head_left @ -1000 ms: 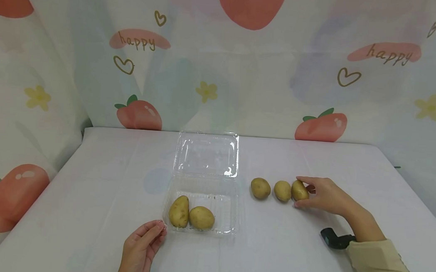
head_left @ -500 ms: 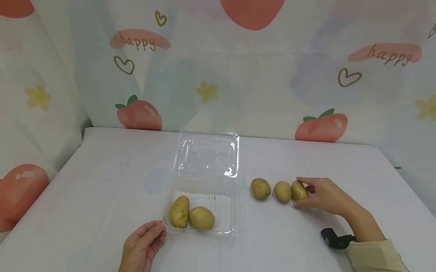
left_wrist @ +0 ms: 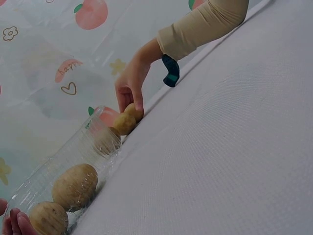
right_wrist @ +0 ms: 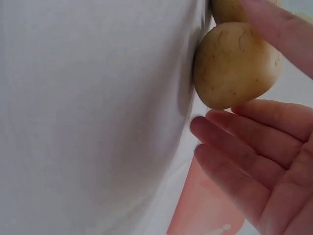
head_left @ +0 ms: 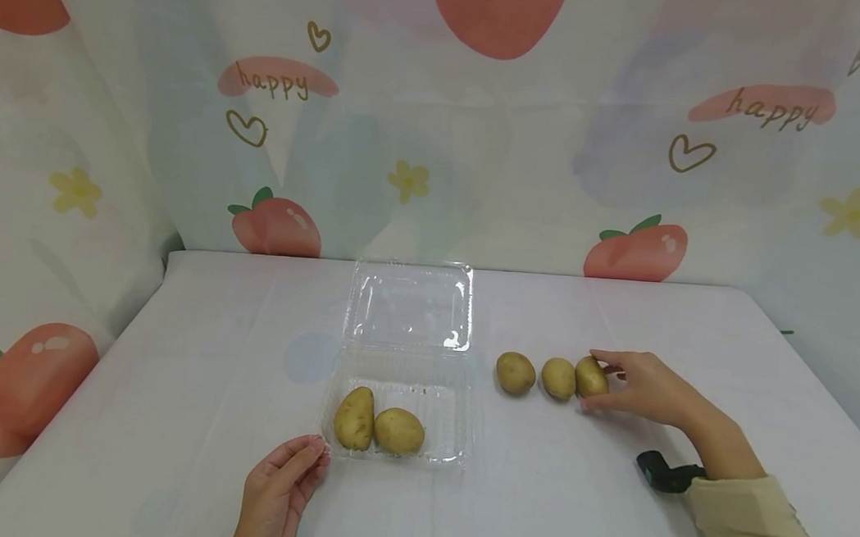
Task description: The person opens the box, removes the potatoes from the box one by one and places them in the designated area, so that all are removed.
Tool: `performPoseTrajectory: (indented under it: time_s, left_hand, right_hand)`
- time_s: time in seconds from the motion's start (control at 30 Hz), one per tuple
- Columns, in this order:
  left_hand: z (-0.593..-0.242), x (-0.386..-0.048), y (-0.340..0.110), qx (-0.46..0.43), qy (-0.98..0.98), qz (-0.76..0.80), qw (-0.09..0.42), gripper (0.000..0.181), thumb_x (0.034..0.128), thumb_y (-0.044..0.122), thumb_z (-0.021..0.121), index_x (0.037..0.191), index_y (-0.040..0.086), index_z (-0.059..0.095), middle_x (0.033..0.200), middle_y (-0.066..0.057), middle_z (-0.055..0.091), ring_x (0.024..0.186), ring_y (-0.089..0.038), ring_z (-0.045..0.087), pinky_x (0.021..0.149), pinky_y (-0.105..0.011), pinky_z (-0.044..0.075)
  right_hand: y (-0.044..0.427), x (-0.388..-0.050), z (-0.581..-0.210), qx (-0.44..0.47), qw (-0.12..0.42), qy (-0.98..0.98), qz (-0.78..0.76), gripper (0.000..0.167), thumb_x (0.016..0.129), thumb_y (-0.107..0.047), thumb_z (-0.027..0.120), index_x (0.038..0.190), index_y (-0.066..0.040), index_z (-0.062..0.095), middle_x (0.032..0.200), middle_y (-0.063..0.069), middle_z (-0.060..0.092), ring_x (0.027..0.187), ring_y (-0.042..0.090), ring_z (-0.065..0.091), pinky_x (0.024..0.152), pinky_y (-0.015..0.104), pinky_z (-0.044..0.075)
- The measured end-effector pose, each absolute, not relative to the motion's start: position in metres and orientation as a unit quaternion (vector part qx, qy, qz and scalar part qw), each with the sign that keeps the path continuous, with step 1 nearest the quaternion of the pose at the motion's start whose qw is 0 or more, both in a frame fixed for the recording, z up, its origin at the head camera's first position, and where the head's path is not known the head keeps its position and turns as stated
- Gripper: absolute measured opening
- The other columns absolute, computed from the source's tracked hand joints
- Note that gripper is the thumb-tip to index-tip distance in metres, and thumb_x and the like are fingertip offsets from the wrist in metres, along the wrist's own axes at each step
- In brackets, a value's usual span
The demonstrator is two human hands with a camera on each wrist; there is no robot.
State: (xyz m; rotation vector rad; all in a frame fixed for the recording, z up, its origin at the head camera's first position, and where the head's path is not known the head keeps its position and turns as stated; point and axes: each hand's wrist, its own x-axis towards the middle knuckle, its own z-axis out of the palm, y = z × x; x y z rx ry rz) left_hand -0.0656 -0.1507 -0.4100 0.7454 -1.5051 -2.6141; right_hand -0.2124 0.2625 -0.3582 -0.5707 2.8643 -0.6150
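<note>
A clear plastic box (head_left: 446, 417) lies with its lid (head_left: 409, 304) folded back, two potatoes (head_left: 353, 418) (head_left: 399, 431) in its left part. My left hand (head_left: 279, 489) pinches the box's near left corner. To the right of the box three potatoes stand in a row: one apart (head_left: 515, 374), a middle one (head_left: 559, 379), and a right one (head_left: 591, 378) touching the middle one. My right hand (head_left: 644, 388) holds that right potato between thumb and fingers, on the table. In the right wrist view the potato (right_wrist: 234, 66) sits between the thumb and the fingers (right_wrist: 254, 147).
A white cloth covers the table (head_left: 194, 385). A patterned curtain (head_left: 481, 157) hangs behind it and at both sides. On my right wrist is a dark strapped device (head_left: 665, 473), just in front of the beige sleeve (head_left: 755, 518).
</note>
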Motion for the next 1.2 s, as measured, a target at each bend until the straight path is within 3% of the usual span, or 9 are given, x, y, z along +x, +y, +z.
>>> performPoseTrajectory:
  time_s: [0.2, 0.37, 0.63, 0.8, 0.9, 0.97, 1.0, 1.13, 1.2]
  left_hand:
    - [-0.41, -0.066, -0.151, 0.242, -0.488, -0.839, 0.019, 0.005, 0.0863, 0.007, 0.063, 0.091, 0.005, 0.062, 0.087, -0.003, 0.063, 0.081, -0.011, 0.061, 0.075, -0.021, 0.05]
    - [-0.409, -0.065, -0.15, 0.244, -0.496, -0.833, 0.018, 0.01, 0.0863, 0.009, 0.064, 0.094, 0.004, 0.061, 0.087, -0.003, 0.062, 0.081, -0.011, 0.06, 0.075, -0.022, 0.05]
    - [-0.409, -0.065, -0.15, 0.247, -0.501, -0.829, 0.015, 0.014, 0.086, 0.011, 0.065, 0.096, 0.002, 0.061, 0.087, -0.003, 0.062, 0.082, -0.011, 0.06, 0.075, -0.022, 0.05]
    - [-0.408, -0.066, -0.149, 0.249, -0.506, -0.826, 0.012, 0.016, 0.0862, 0.012, 0.065, 0.097, 0.001, 0.06, 0.087, -0.003, 0.062, 0.081, -0.012, 0.06, 0.075, -0.022, 0.05]
    - [-0.408, -0.066, -0.15, 0.249, -0.503, -0.827, 0.014, 0.012, 0.0863, 0.01, 0.064, 0.095, 0.002, 0.061, 0.087, -0.003, 0.062, 0.08, -0.011, 0.06, 0.074, -0.021, 0.05]
    - [-0.408, -0.066, -0.15, 0.248, -0.501, -0.829, 0.015, 0.01, 0.0862, 0.009, 0.064, 0.094, 0.003, 0.062, 0.086, -0.003, 0.062, 0.08, -0.011, 0.06, 0.074, -0.021, 0.05]
    - [-0.408, -0.065, -0.15, 0.245, -0.501, -0.83, 0.015, 0.009, 0.0864, 0.009, 0.063, 0.093, 0.003, 0.062, 0.086, -0.003, 0.062, 0.08, -0.011, 0.06, 0.074, -0.021, 0.05]
    - [-0.408, -0.065, -0.15, 0.243, -0.5, -0.831, 0.015, 0.008, 0.0865, 0.009, 0.063, 0.093, 0.004, 0.062, 0.086, -0.003, 0.062, 0.08, -0.011, 0.06, 0.074, -0.021, 0.05]
    - [-0.408, -0.065, -0.15, 0.242, -0.5, -0.831, 0.015, 0.008, 0.0865, 0.009, 0.063, 0.093, 0.004, 0.062, 0.086, -0.003, 0.062, 0.08, -0.011, 0.06, 0.074, -0.021, 0.05]
  right_hand:
    - [0.263, -0.208, -0.35, -0.179, 0.079, 0.962, -0.193, 0.087, 0.067, -0.046, 0.078, 0.129, 0.006, 0.046, 0.118, 0.031, 0.051, 0.105, 0.044, 0.05, 0.081, 0.055, 0.045]
    - [0.259, -0.206, -0.343, -0.193, 0.067, 0.959, -0.199, 0.08, 0.069, -0.038, 0.079, 0.129, 0.006, 0.047, 0.117, 0.028, 0.054, 0.101, 0.043, 0.053, 0.078, 0.051, 0.048]
    - [0.239, -0.198, -0.335, -0.265, -0.006, 0.935, -0.236, 0.064, 0.071, -0.017, 0.08, 0.123, 0.007, 0.052, 0.116, 0.02, 0.058, 0.101, 0.04, 0.056, 0.082, 0.051, 0.046]
    - [0.221, -0.194, -0.334, -0.298, -0.02, 0.921, -0.251, 0.06, 0.072, -0.017, 0.079, 0.123, 0.004, 0.054, 0.117, 0.015, 0.059, 0.108, 0.033, 0.054, 0.088, 0.049, 0.043]
    - [0.212, -0.193, -0.332, -0.308, -0.017, 0.917, -0.253, 0.06, 0.073, -0.018, 0.079, 0.124, 0.001, 0.054, 0.119, 0.011, 0.059, 0.102, 0.027, 0.056, 0.085, 0.045, 0.046]
    - [0.206, -0.193, -0.329, -0.319, -0.016, 0.912, -0.258, 0.059, 0.073, -0.016, 0.079, 0.124, 0.001, 0.054, 0.115, 0.011, 0.061, 0.079, 0.019, 0.058, 0.074, 0.036, 0.05]
    - [0.204, -0.194, -0.328, -0.326, -0.018, 0.91, -0.258, 0.059, 0.072, -0.016, 0.079, 0.124, 0.001, 0.054, 0.114, 0.011, 0.061, 0.077, 0.018, 0.058, 0.072, 0.035, 0.05]
    - [0.196, -0.194, -0.327, -0.332, -0.013, 0.907, -0.259, 0.06, 0.072, -0.016, 0.079, 0.124, 0.001, 0.054, 0.113, 0.011, 0.062, 0.085, 0.02, 0.061, 0.078, 0.036, 0.05]
    - [0.191, -0.193, -0.328, -0.336, -0.01, 0.906, -0.259, 0.06, 0.072, -0.018, 0.079, 0.124, 0.0, 0.055, 0.117, 0.01, 0.06, 0.108, 0.026, 0.055, 0.089, 0.044, 0.045]
